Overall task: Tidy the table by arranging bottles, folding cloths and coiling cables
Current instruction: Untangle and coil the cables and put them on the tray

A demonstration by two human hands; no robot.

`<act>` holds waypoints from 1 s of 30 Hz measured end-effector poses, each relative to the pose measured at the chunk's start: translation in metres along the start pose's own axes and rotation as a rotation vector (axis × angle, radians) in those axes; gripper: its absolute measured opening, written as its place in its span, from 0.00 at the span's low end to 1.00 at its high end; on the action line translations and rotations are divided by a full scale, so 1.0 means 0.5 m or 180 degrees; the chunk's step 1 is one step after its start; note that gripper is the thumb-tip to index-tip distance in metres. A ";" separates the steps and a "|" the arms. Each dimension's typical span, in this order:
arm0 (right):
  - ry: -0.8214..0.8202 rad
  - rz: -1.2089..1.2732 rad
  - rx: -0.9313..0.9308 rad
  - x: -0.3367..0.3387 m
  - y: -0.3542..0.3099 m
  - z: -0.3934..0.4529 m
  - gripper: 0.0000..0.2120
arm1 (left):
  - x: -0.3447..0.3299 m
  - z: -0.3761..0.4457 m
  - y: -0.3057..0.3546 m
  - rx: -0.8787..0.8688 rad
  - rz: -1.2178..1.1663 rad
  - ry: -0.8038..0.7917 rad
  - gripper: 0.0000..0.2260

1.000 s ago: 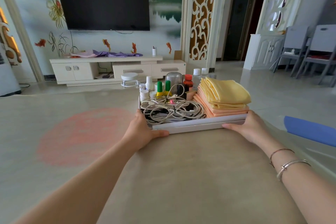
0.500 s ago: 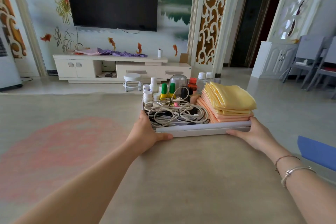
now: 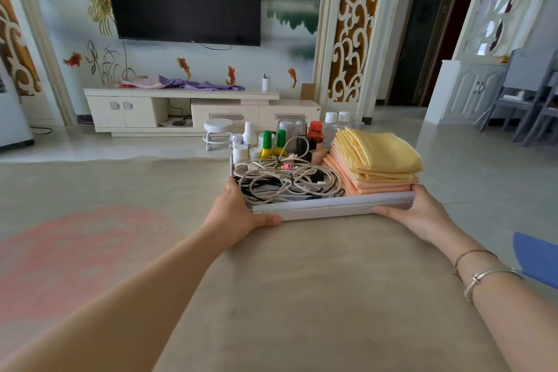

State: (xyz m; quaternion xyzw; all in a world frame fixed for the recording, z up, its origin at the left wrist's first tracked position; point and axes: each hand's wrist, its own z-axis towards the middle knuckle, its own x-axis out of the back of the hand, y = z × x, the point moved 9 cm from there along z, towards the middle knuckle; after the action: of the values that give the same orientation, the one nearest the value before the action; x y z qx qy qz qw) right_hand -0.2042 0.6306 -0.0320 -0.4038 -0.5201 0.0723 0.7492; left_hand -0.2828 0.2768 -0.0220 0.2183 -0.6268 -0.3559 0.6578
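Observation:
A white tray sits far out on the beige table. My left hand grips its near left corner, thumb along the front wall. My right hand holds the near right corner. In the tray's left part lies a tangle of white and black cables. A stack of folded yellow and peach cloths fills its right part. Several small bottles, white, green-capped and one red-capped, stand along the tray's back.
A pink round patch marks the table cover at left. A blue object pokes in at the right edge. Beyond the table are a small white stool, a TV cabinet and grey chairs at right.
The tray with both hands on it sits slightly higher and further right in view; the camera has tilted up a little. The grips are unchanged.

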 end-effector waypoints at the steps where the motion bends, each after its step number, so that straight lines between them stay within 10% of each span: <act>1: 0.0004 0.0025 -0.0004 -0.001 0.001 0.004 0.43 | -0.003 0.005 0.000 -0.0008 0.0007 0.0011 0.45; 30: -0.0042 0.0002 0.0070 -0.004 -0.009 0.000 0.45 | -0.009 0.022 -0.010 0.0038 -0.0012 0.0028 0.45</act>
State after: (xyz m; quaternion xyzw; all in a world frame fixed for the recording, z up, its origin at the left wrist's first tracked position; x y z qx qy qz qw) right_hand -0.2064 0.6266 -0.0303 -0.3952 -0.5241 0.0810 0.7500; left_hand -0.2945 0.2785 -0.0274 0.2251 -0.6257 -0.3524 0.6586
